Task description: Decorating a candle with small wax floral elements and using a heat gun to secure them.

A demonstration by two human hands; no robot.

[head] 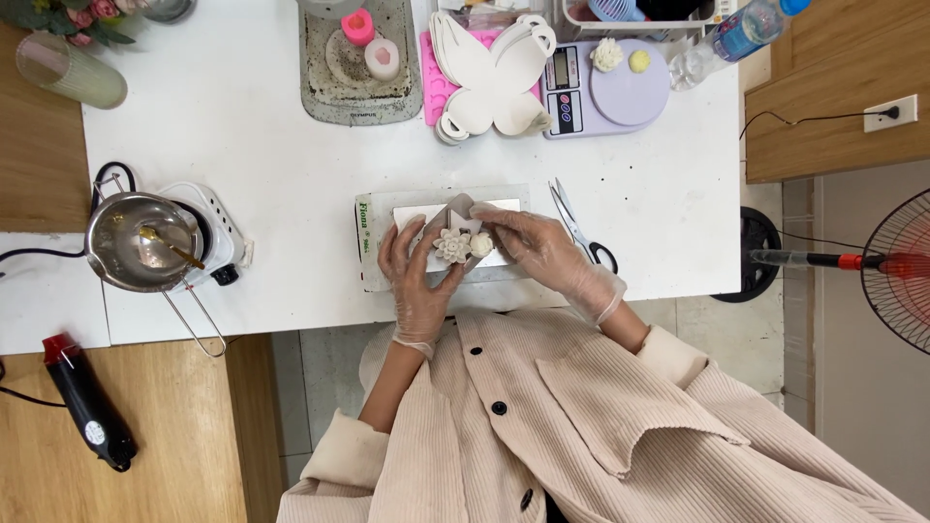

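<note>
At frame centre, gloved left hand (418, 281) and right hand (542, 254) clasp fingers around a cream flower-shaped wax piece (452, 245); bare white table (271, 174) lies upper left.

Bright, even light floods the white table (242, 145), nearly washing out its surface. Shadows stay soft and short beside the metal pot (136, 242). Focus is crisp throughout, with slight bending toward the frame's corners.
</note>
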